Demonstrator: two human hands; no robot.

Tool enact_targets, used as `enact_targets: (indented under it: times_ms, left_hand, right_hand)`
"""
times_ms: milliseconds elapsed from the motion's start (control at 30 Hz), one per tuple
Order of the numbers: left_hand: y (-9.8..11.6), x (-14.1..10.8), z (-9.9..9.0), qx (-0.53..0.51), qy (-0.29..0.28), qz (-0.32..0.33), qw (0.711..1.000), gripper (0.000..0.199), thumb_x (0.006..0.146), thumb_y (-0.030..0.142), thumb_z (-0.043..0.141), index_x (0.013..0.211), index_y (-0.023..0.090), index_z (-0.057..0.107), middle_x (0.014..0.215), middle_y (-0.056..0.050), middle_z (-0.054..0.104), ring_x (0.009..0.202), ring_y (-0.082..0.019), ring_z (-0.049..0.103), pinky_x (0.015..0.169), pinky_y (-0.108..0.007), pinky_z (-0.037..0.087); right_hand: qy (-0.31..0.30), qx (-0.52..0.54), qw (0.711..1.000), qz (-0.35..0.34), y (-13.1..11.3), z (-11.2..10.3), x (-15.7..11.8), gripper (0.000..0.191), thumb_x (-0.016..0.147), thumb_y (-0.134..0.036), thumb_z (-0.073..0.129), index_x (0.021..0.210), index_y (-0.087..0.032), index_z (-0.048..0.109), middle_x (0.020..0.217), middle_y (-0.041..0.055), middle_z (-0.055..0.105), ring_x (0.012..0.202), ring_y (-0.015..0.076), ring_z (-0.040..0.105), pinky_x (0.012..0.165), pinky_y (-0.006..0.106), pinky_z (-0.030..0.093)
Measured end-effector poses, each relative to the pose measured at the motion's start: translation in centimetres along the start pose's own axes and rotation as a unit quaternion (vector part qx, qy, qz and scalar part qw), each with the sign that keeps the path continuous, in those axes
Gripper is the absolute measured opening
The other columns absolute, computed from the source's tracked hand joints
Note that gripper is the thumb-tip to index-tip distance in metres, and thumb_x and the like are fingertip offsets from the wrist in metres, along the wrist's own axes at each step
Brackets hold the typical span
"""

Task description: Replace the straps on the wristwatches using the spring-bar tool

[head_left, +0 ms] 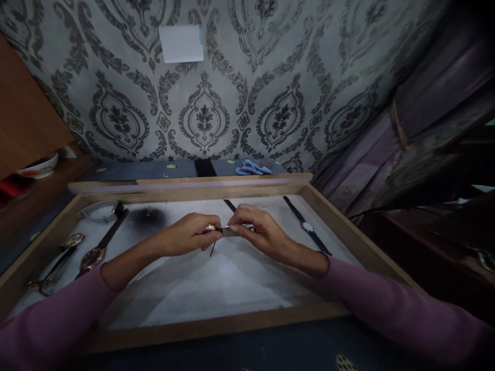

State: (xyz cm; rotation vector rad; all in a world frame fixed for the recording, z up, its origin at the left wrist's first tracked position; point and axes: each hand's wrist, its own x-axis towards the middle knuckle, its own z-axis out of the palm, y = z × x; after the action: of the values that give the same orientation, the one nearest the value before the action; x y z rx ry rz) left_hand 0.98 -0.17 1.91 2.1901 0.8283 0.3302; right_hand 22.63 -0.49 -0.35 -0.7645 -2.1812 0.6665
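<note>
My left hand (189,234) is closed around a small wristwatch (210,228) with a gold-toned case, its fingers hiding most of it. A narrow dark strap (213,248) hangs below those fingers. Pinched in my right hand (261,230) is a thin metal tool (243,225), its tip meeting the watch's edge; its exact kind is unclear. Both hands hover over the white bottom of a shallow wooden tray (216,325). Behind the right hand lies a dark strap (229,205), partly covered.
On the tray's right lies a watch with a dark strap (307,226). At the left are a brown-strapped watch (93,257), a gold-toned watch (72,240) and a clear curved band (98,212). Beyond the back rim sits a crumpled blue cloth (253,167). Patterned wallpaper rises behind.
</note>
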Motion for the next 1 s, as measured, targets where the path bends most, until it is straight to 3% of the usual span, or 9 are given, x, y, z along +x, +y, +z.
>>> enact_targets:
  times_ms: [1000]
  left_hand:
    - [0.17, -0.38, -0.05, -0.033, -0.003, 0.001, 0.999, 0.019, 0.091, 0.029, 0.045, 0.077, 0.017, 0.050, 0.058, 0.005, 0.050, 0.051, -0.008, 0.043, 0.052, -0.020, 0.032]
  right_hand:
    - [0.009, -0.011, 0.999, -0.033, -0.20, -0.27, -0.02, 0.018, 0.093, -0.025, 0.054, 0.077, -0.017, 0.057, 0.072, 0.0009, 0.051, 0.071, 0.0144, 0.047, 0.064, 0.027, 0.036]
